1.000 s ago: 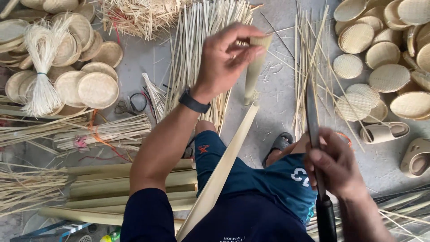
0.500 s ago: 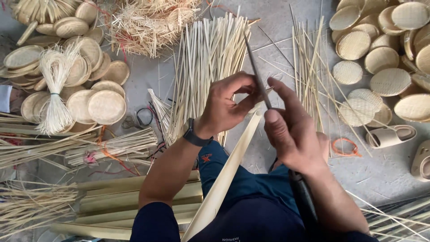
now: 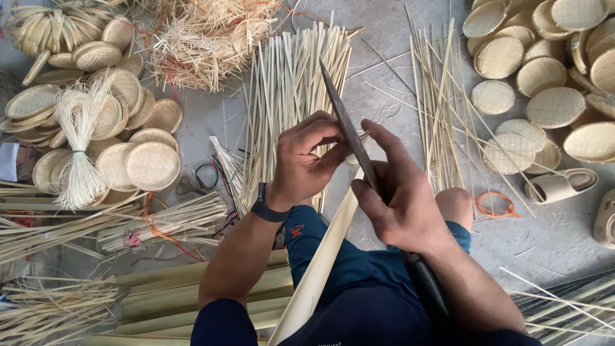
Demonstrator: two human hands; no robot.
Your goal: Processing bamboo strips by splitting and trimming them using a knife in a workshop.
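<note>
Where hands (image 3: 359,173) meet, bamboo strip (image 3: 320,269)

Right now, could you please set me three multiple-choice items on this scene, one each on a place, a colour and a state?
1. Where do the loose pale round woven discs lie?
A. on the floor at upper right
B. on the person's lap
C. on a shelf

2. What colour is the loop on the floor beside the knee?
A. blue
B. orange
C. white

3. How does the knife stand?
A. lying on the floor
B. stuck in a block
C. held in the right hand, blade against the end of the bamboo strip that the left hand grips

Answers:
1. A, they are spread on the grey floor there.
2. B, it shows orange against the grey.
3. C, both hands meet at the strip's upper end.
</note>
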